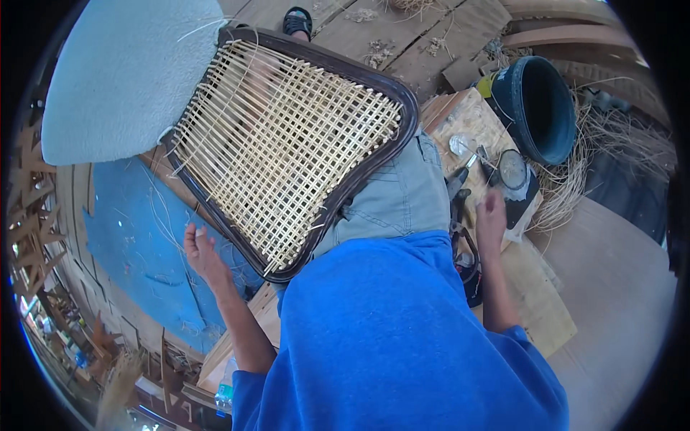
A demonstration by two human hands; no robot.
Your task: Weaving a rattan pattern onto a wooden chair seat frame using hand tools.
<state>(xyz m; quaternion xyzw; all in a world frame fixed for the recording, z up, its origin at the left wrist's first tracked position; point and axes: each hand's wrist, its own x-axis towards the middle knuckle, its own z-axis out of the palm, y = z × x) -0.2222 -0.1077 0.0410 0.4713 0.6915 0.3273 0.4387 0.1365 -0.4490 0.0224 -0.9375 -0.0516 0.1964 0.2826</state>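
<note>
A dark brown chair seat frame (409,108) lies tilted across my lap, strung with pale woven cane (302,122). The weave is a close grid toward the right and lower end; at the upper left mostly parallel strands show. Beside the frame's lower left edge is my left hand (205,253), apart from it, with fingers curled toward the thumb; whatever is between the fingertips is too small to name. My right hand (491,219), slightly blurred, hovers by a wooden board (471,118) with tools, close to a round dark-rimmed container (512,170). Its finger positions are unclear.
A dark bucket (525,108) stands at the right, beside loose cane strands (611,136). A white padded chair back (129,79) rises at upper left. Blue sheeting (136,251) covers floor to the left. A sandalled foot (297,23) is beyond the frame.
</note>
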